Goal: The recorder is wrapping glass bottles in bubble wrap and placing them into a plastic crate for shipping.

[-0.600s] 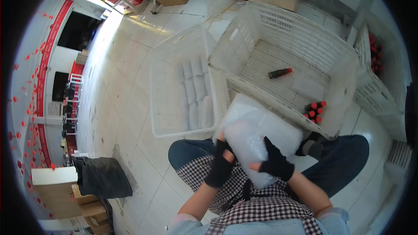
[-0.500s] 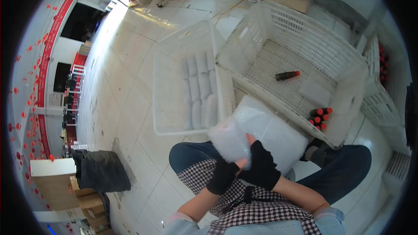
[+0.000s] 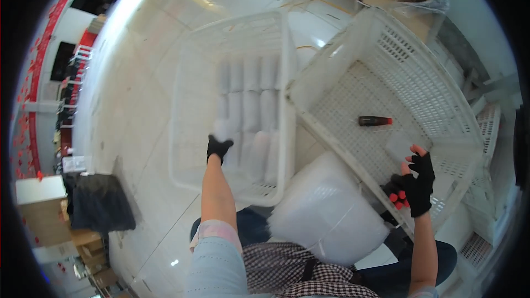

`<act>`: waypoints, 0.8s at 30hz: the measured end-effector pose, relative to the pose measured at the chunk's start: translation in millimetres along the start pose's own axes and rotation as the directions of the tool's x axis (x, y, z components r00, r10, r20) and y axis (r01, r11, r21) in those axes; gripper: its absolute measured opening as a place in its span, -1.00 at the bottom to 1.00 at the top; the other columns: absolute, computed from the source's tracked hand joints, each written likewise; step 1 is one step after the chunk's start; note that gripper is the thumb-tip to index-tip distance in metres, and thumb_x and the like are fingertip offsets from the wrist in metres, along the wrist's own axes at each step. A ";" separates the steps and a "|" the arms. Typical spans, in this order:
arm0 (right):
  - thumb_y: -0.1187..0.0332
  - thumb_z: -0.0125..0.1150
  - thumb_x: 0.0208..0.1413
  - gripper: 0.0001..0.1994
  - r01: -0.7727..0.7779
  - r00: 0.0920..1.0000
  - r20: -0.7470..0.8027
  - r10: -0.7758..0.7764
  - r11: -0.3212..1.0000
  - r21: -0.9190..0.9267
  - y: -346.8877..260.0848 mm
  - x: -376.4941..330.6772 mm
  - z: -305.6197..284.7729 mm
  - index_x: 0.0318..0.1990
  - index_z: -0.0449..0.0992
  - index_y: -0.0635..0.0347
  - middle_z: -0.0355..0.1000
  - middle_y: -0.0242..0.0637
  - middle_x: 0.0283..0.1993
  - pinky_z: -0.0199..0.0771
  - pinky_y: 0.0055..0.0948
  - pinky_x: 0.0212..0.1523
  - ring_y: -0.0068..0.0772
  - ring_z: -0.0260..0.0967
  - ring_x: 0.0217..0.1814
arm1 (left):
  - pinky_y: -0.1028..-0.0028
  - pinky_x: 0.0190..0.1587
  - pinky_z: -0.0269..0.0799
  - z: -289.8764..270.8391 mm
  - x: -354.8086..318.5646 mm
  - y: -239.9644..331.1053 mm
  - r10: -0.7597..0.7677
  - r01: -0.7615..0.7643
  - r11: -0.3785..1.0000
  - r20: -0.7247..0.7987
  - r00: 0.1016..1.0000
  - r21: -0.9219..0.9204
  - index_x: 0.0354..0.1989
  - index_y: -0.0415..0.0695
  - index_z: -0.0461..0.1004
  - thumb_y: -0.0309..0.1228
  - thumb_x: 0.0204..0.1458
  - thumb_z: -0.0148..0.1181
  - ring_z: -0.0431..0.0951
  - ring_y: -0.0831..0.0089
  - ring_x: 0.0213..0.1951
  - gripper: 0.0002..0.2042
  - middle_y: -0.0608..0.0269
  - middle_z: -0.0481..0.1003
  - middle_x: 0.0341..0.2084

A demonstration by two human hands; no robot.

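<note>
My left hand, in a black fingerless glove, reaches into the left white crate. Its fingers are around the near end of a blurred white bubble-wrapped roll, at the left side of the rows. Similar wrapped rolls lie packed there. My right hand, gloved alike, hovers inside the right crate, fingers apart and holding nothing I can see. Just beside it are several dark bottles with red caps, partly hidden by the hand. A stack of bubble wrap sheets rests across my lap.
One dark red-capped bottle lies alone on the right crate's mesh floor. Another white crate stands at the far right. Cardboard boxes are behind the crates. A dark cloth-like bag sits on the tiles to the left.
Both hands have left the bubble wrap on my lap. The left went forward into the left crate with a wrapped roll; the right moved over to the bottles. My view has shifted.
</note>
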State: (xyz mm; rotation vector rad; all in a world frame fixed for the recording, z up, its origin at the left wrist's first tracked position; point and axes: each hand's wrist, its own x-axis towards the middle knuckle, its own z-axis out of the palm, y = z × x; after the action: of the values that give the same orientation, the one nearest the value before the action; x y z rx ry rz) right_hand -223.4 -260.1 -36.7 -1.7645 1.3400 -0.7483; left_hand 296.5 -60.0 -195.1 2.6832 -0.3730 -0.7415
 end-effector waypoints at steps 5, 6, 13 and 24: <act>0.39 0.16 -0.17 -0.59 -0.051 0.969 0.222 0.113 0.963 -0.264 110.0 53.2 13.4 -0.07 0.31 0.17 0.38 -0.23 -0.17 0.35 -0.43 -0.19 -0.34 0.36 -0.21 | 0.34 0.01 0.28 46.4 -10.8 -32.4 -0.054 -0.025 0.945 0.228 0.972 0.327 0.23 -0.26 -0.29 -0.18 -0.36 0.32 0.27 0.12 0.06 0.04 -0.14 0.15 0.09; 0.34 0.16 -0.17 -0.59 -0.013 0.956 0.269 0.116 0.935 -0.356 130.7 63.4 24.1 -0.08 0.31 0.16 0.38 -0.20 -0.15 0.35 -0.37 -0.17 -0.26 0.36 -0.19 | 0.34 0.01 0.28 43.9 -13.3 -20.2 -0.091 -0.013 0.936 0.278 0.956 0.351 0.23 -0.25 -0.33 -0.17 -0.35 0.31 0.27 0.12 0.05 0.05 -0.14 0.16 0.08; 0.10 0.16 -0.12 -0.62 -0.699 0.677 0.114 0.727 0.683 -0.209 186.2 134.5 143.4 -0.19 0.36 0.13 0.39 -0.18 -0.34 0.45 -0.30 -0.43 -0.22 0.40 -0.37 | 0.37 0.02 0.26 58.4 -28.7 -6.7 -0.059 -0.021 0.853 0.136 0.989 0.521 0.23 -0.24 -0.33 -0.17 -0.26 0.23 0.28 0.14 0.06 -0.03 -0.16 0.20 0.05; 0.12 0.19 -0.15 -0.59 -0.850 0.400 0.022 0.916 0.362 0.384 209.1 141.0 173.6 -0.23 0.37 0.26 0.40 -0.24 -0.42 0.41 -0.36 -0.53 -0.30 0.40 -0.48 | 0.36 0.00 0.28 17.8 -41.4 38.4 -0.204 -0.209 0.647 0.431 0.879 0.733 0.22 -0.28 -0.24 0.14 -0.33 0.16 0.33 0.18 0.02 0.05 -0.15 0.20 0.05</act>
State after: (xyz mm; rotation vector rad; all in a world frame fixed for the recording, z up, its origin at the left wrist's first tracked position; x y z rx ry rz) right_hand -147.8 -384.5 -306.0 -0.4497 1.8852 -0.4470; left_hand 246.4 -85.5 -176.4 3.2086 -1.0304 -1.5645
